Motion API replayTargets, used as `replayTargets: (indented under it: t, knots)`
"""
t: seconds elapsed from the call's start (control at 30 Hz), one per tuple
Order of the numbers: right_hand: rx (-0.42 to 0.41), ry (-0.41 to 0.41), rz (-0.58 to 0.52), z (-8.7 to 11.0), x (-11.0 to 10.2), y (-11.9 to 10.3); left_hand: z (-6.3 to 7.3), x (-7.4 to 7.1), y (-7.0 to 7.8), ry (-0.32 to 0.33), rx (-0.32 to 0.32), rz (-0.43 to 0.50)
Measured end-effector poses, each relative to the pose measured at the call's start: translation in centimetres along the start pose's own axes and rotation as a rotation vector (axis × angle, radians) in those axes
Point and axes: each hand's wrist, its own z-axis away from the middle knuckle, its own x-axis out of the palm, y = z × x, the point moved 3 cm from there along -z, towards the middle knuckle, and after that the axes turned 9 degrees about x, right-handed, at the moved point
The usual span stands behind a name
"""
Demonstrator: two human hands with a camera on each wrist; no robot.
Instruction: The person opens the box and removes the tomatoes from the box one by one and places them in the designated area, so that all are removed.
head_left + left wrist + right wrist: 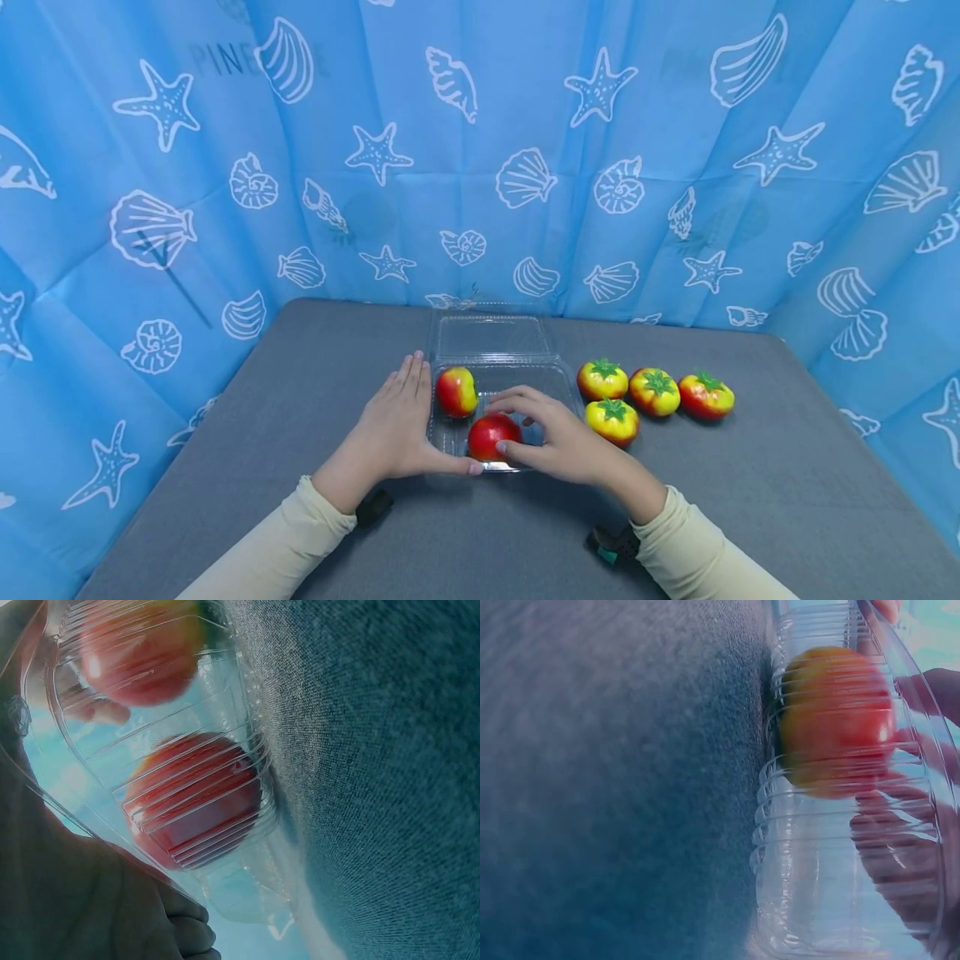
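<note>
A clear plastic clamshell container [547, 379] sits on the table with its lid folded back. My left hand [397, 425] lies along its left side, fingers straight and thumb stretched along the front edge. Inside, a red-and-yellow tomato [456, 392] rests on its side at the back left. A second tomato [493, 437], red side up, is at the front, and my right hand [558, 437] holds it with curved fingers behind and thumb at its right. Through the ribbed wall, the left wrist view shows the front tomato [199, 799] low in the container.
Several glossy yellow-and-red tomatoes [655, 392] with green leafy caps stand to the right of the container, one [612, 421] close to my right hand. The grey table [750, 500] is backed by a blue shell-print curtain [480, 167].
</note>
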Motion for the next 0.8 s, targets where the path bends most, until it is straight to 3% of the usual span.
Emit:
replayTargets:
  t: [0.4,0.8]
  knots:
    - [0.05,-0.037,0.017,0.03,-0.21,0.5,0.06,-0.06,-0.04,-0.004,-0.001,0.007]
    - [0.019,-0.031,0.022,0.08,-0.23,0.44,0.05,0.02,0.02,0.001,0.002,0.01]
